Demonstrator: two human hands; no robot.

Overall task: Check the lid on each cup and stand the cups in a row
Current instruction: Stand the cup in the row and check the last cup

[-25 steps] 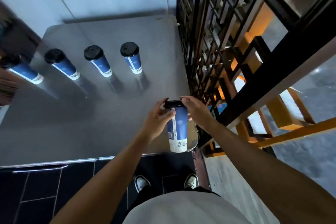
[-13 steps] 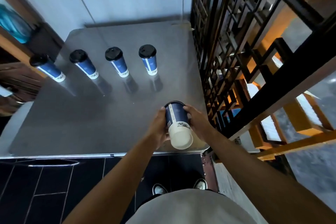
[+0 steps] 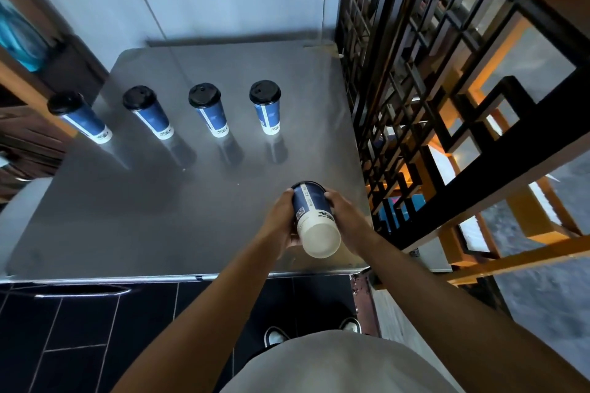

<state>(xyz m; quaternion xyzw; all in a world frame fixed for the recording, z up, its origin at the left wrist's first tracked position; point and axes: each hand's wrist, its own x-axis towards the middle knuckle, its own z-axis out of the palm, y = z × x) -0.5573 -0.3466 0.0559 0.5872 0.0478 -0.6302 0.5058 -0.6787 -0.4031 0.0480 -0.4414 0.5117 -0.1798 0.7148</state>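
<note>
single head-worn wide-angle view, looking steeply down, close above both hands (image 3: 319, 223), grey metal table (image 3: 159, 207) stretching beyond them

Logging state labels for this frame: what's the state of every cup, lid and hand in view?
Four blue-and-white paper cups: upright in a row on the grey metal table, apart.
Their black plastic lids: on.
Fifth blue-and-white paper cup: held off the table, tipped over, white base toward camera; lid end hidden.
Left hand: grips the fifth cup's left side.
Right hand: grips its right side.
</note>
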